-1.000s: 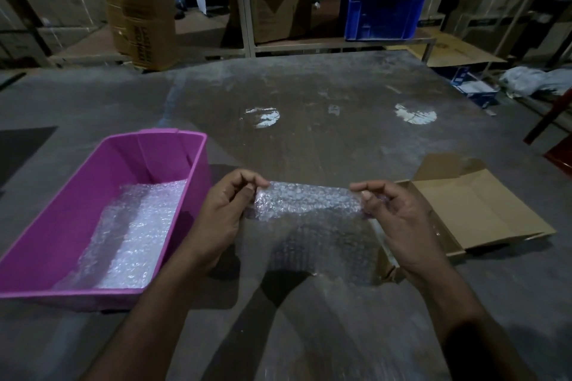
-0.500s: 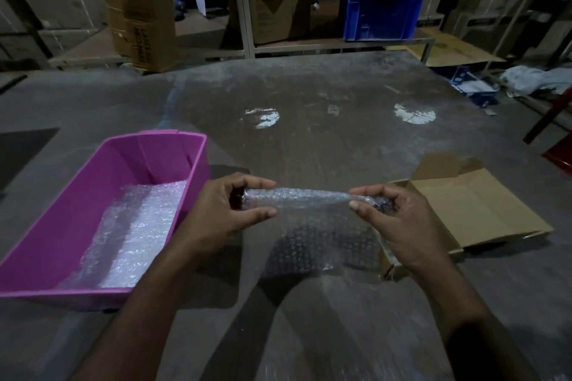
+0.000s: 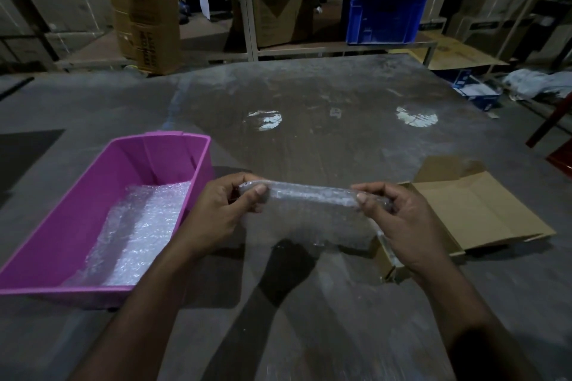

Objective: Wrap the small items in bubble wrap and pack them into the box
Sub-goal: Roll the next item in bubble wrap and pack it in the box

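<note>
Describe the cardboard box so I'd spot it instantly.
Start at the grey table and look to its near right side, just behind the right hand. The cardboard box lies there, flat, brown and open-flapped, unlike the pink bin on the left.

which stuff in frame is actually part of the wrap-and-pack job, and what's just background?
In the job:
- bubble wrap roll, pinched at its ends by left hand and right hand
- open cardboard box, right of the hands
- pink bin holding more bubble wrap

Just lying about:
- blue crate on the far shelf
- tall carton
- cloth heap
</note>
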The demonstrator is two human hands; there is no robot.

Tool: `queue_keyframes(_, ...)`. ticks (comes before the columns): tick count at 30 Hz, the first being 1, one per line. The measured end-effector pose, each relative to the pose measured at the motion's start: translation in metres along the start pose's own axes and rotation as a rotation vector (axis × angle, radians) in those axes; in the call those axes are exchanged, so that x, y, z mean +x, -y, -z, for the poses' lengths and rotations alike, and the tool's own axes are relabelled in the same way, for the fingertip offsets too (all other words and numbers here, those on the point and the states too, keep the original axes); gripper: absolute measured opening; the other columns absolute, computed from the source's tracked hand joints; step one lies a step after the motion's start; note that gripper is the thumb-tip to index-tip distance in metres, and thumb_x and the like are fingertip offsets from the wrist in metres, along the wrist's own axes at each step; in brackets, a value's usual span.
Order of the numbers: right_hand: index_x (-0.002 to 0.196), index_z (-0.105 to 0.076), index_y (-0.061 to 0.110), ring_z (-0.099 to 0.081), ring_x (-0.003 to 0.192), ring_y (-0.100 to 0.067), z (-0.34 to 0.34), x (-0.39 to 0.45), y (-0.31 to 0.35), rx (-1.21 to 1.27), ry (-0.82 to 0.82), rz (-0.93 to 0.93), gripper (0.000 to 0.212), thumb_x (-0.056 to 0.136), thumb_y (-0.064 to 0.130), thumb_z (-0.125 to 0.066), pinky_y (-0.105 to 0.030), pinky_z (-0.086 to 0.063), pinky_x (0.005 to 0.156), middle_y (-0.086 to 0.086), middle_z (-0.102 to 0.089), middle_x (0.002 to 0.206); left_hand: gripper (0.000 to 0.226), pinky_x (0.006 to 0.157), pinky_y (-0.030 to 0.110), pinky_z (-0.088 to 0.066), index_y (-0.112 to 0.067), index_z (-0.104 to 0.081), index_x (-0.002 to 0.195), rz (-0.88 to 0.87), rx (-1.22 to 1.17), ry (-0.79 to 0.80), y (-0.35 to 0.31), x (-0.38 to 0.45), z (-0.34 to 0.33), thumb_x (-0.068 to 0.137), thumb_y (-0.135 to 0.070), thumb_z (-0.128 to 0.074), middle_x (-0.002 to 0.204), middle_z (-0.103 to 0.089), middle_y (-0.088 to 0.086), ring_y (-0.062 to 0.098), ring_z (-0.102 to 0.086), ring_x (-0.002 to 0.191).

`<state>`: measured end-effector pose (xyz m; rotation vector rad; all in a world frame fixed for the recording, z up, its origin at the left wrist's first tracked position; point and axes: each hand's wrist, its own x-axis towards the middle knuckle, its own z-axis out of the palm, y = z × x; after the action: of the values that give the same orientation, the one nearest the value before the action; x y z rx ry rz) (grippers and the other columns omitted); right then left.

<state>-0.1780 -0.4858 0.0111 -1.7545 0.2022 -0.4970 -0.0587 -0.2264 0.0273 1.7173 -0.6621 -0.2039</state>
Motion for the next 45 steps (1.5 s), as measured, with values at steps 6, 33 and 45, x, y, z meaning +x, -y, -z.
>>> queue_keyframes(6,0.096,-0.075,0.039,-0.068,0.084,-0.013,-0.004,0.001,-0.003,0.022,0.023,0.003,0.030,0.098,0.013,-0.060,-0.031,-0.055,0.080,0.007,-0.073,0.092,0.013,0.068,0.019,-0.050,-0.014,-0.051,0.110,0.020,-0.052,-0.043,0.001,-0.001,-0.004,0.103,-0.004,-0.050,0.080,-0.062,0.001,0.010,-0.061,0.070)
queue_keyframes(33,0.098,-0.075,0.037,-0.067,0.101,-0.013,-0.006,0.006,-0.007,0.040,0.058,-0.030,0.032,0.101,0.013,-0.055,-0.030,-0.056,0.084,0.012,-0.072,0.111,0.017,0.069,0.018,-0.052,-0.009,-0.059,0.117,0.035,-0.061,-0.041,-0.006,-0.002,-0.006,0.102,-0.007,-0.053,0.100,-0.066,0.009,0.007,-0.066,0.077)
queue_keyframes(45,0.094,-0.075,0.021,-0.070,0.088,-0.005,-0.005,0.004,-0.004,0.095,0.075,-0.080,0.014,0.088,0.010,-0.072,-0.025,-0.058,0.074,0.011,-0.076,0.094,0.032,0.079,0.018,-0.054,-0.017,-0.077,0.105,0.036,-0.010,-0.040,-0.007,-0.005,-0.005,0.074,-0.012,-0.084,0.104,-0.078,-0.003,0.008,-0.072,0.094)
